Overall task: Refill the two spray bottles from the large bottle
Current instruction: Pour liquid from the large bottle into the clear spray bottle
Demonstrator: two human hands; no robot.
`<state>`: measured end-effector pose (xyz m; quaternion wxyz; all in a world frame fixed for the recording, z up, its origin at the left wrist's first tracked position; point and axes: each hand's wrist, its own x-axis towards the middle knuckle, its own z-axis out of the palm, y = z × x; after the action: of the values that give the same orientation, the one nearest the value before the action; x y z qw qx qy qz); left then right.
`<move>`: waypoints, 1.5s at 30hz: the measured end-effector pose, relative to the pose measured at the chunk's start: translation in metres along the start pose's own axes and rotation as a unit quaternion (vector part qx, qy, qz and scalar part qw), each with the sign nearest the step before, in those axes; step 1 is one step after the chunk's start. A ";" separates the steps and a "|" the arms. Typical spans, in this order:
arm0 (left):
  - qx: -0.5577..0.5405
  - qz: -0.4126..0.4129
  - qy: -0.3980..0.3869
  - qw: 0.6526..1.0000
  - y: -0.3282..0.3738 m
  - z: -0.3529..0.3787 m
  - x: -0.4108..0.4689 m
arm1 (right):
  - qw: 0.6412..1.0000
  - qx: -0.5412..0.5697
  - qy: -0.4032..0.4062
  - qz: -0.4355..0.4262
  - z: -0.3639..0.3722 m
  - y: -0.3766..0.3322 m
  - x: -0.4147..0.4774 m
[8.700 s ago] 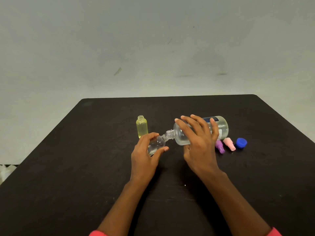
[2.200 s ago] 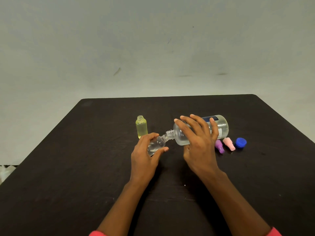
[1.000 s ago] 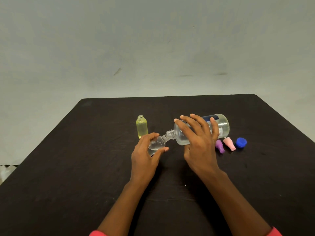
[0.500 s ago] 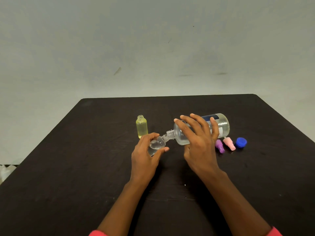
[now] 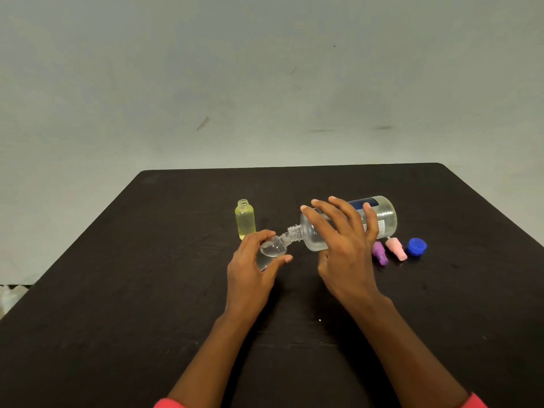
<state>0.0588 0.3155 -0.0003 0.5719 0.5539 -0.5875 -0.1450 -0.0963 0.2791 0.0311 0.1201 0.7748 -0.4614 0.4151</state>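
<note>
My right hand [image 5: 344, 248] grips the large clear bottle [image 5: 382, 219], tipped nearly on its side with its threaded neck pointing left and down. That neck meets the mouth of a small clear spray bottle [image 5: 272, 248], which my left hand [image 5: 250, 272] holds tilted above the black table [image 5: 147, 290]. Clear liquid shows inside the small bottle. A second small bottle [image 5: 245, 220], yellow and uncapped, stands upright just behind my left hand. Most of the small clear bottle's lower body is hidden by my fingers.
To the right of the large bottle lie a purple spray top [image 5: 380, 253], a pink spray top [image 5: 396, 248] and a blue cap [image 5: 416, 246]. A pale wall rises behind the table's far edge.
The base of the large bottle has risen slightly, steepening its tilt. Both hands and the small clear bottle stay in the same place.
</note>
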 end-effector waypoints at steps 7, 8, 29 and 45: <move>-0.001 0.001 -0.001 1.000 0.000 0.000 0.000 | 1.000 -0.004 0.001 0.000 0.000 0.000 0.000; -0.002 -0.001 -0.002 1.000 0.000 0.000 0.000 | 1.000 -0.003 0.001 0.000 0.000 0.000 0.000; 0.009 -0.005 -0.014 1.000 0.000 -0.001 0.000 | 1.000 -0.001 0.019 -0.013 0.004 0.003 -0.001; -0.103 -0.072 -0.009 0.992 0.007 0.006 -0.001 | 0.971 0.197 0.066 0.116 0.010 0.004 -0.006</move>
<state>0.0502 0.3158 0.0032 0.6090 0.5312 -0.5332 -0.2504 -0.0952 0.2752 0.0192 -0.0533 0.6953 -0.4485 0.5590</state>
